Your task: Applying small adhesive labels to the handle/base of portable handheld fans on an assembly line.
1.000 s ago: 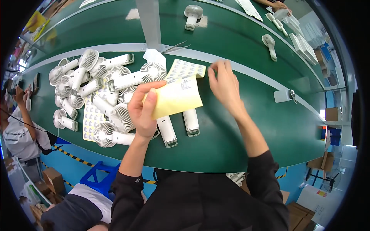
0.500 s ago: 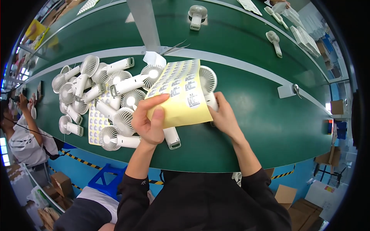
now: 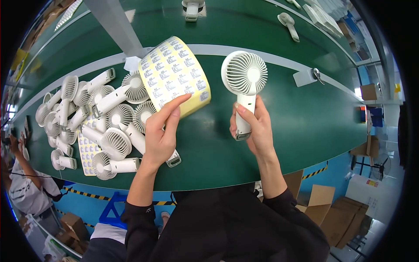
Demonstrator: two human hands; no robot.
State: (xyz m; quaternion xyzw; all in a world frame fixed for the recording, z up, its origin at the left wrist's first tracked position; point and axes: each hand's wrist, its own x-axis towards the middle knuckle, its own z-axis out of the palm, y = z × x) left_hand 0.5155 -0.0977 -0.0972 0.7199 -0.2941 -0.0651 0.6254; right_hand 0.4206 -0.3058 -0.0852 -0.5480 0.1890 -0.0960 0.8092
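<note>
My left hand (image 3: pixel 158 136) is closed on a yellow-backed sheet of stickers (image 3: pixel 176 72), holding it by its lower part. The sheet curls backward, and its printed stickers face up. My left index finger and thumb lie near its lower edge; the other fingers are partly hidden. In my right hand (image 3: pixel 263 129) is a white handheld fan (image 3: pixel 246 89), gripped by its handle with the round grille upward and my thumb across the front. To the left lies a heap of similar white fans (image 3: pixel 115 143), with another sticker sheet (image 3: pixel 85 153) partly under it.
The green table (image 3: pixel 305 131) has a pale strip across it, a grey post (image 3: pixel 115 26) and a white block with a metal ring (image 3: pixel 305 77). Farther back lies another fan (image 3: pixel 288 26). A person (image 3: pixel 32 185) works at the far left. Cardboard boxes (image 3: pixel 345 218) stand at lower right.
My right hand has brought the fan out from behind the sticker sheet, so its grille now shows fully. The sheet has moved left and curled back. The whole view has shifted.
</note>
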